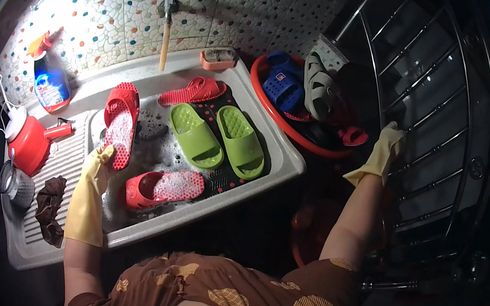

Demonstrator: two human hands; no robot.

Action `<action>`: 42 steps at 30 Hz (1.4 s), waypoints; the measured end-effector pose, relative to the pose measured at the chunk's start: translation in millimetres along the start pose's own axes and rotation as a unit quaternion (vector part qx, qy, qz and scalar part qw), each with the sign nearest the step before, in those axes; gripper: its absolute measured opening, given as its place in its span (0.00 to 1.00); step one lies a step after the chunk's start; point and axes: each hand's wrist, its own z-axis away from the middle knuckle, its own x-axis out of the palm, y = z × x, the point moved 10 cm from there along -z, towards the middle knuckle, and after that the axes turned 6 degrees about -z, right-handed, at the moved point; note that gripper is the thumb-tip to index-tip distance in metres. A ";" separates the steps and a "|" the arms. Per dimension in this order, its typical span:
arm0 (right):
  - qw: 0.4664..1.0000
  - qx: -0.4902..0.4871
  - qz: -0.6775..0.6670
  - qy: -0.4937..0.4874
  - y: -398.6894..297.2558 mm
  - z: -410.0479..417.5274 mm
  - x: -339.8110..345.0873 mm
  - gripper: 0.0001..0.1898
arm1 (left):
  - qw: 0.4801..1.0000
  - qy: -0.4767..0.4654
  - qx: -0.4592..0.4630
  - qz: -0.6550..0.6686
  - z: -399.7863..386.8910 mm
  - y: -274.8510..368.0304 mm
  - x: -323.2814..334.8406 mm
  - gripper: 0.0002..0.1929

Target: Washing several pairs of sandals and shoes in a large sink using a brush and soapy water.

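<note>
My left hand (94, 169), in a yellow rubber glove, grips the heel end of a soapy red slipper (120, 124) over the stone-like sink (145, 228). My right hand (390, 136), in a matching glove, is at the metal railing (379, 85) on the right; its fingers are hard to make out against the bars. A second soapy red slipper (165, 186) lies in the sink near its front wall. Two green slides (196, 134) rest side by side on a dark, red-dotted surface. Behind them is another red slipper (193, 92) with crossed straps.
A red basin (273, 121) right of the sink holds blue slippers (282, 85) and grey sandals (319, 86). The tap (166, 34) overhangs the sink. On the left stand a spray bottle (50, 83) and a red container (29, 146), beside a brown cloth (50, 210).
</note>
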 end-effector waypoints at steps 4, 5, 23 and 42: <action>0.997 -0.052 0.048 0.015 0.8 15.2 4.4 0.32 | 1.000 0.008 -0.004 0.000 4.0 2.2 7.0 0.05; 0.994 -0.070 0.079 -0.013 12.3 21.0 17.5 0.32 | 1.000 -0.009 0.004 -0.010 6.1 5.1 12.1 0.03; 0.961 -0.186 -0.120 0.164 -52.6 -43.5 -44.6 0.33 | 0.994 -0.095 0.007 0.058 27.6 21.6 37.0 0.03; 0.707 -0.088 -0.388 -0.585 -284.0 332.0 108.9 0.17 | 0.993 -0.116 0.027 0.019 28.0 18.2 32.4 0.02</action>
